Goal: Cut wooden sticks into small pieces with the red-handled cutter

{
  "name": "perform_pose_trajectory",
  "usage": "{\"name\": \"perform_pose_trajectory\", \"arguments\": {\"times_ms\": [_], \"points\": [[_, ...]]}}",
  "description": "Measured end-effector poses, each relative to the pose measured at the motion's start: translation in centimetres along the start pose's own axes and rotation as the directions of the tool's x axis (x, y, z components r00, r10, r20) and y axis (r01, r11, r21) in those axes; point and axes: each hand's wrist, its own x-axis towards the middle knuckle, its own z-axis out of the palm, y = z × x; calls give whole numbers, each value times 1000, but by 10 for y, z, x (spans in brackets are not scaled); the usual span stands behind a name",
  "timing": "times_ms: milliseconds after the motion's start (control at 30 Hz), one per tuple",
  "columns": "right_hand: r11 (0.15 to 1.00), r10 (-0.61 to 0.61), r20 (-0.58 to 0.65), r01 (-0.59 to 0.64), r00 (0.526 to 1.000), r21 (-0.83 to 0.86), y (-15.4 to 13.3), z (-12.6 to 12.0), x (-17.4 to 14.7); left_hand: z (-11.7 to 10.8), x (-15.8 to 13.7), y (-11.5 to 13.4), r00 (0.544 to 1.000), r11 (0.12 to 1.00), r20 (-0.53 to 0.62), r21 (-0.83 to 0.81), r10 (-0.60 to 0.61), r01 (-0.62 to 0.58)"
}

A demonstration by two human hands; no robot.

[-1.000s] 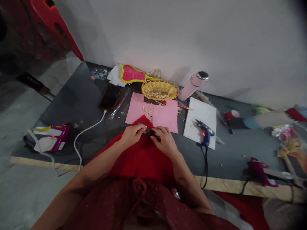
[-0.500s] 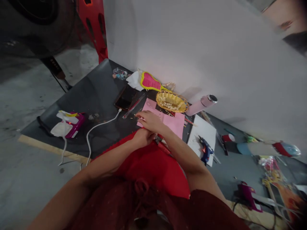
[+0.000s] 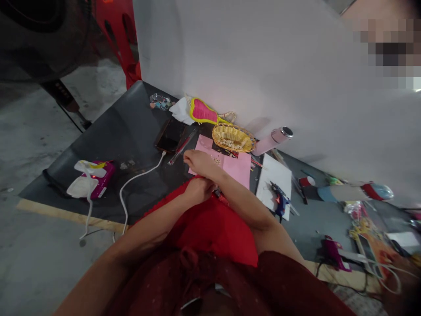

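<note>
My right hand crosses above my left, its fingers curled together over the pink sheet; anything in its fingertips is too small to see. Closed at the edge of the red cloth on my lap, my left hand has its fingers mostly hidden. Beside it, a small dark and red object shows partly under my right forearm; its kind is unclear. Small pale pieces lie on the pink sheet. Just beyond stands a yellow wicker basket with more pale pieces in it.
A phone on a white cable lies left of the basket. To its right are a pink flask and a blue glue gun on white paper. A purple device sits far left. Another person shows at upper right.
The fingers of my right hand, partly spread before, have drawn together and curled. My left hand stays low by the red cloth. The view has shifted slightly.
</note>
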Motion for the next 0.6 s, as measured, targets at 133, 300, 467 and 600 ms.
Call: {"name": "perform_pose_trajectory", "arguments": {"times_ms": [133,300,467,600], "points": [[979,179,-218,-151,959,138,48,-14,-37,-3,-1,2,999,999,19,-12,-43,43],[910,399,-285,-339,872,237,105,-5,-88,-5,1,5,999,999,37,-32,-35,36],[904,402,-255,-337,880,263,120,22,-98,-5,2,2,998,993,49,-106,-46,51],[910,388,-274,-318,880,266,123,32,-93,-4,3,-1,996,981,24,-170,-87,90]]}}
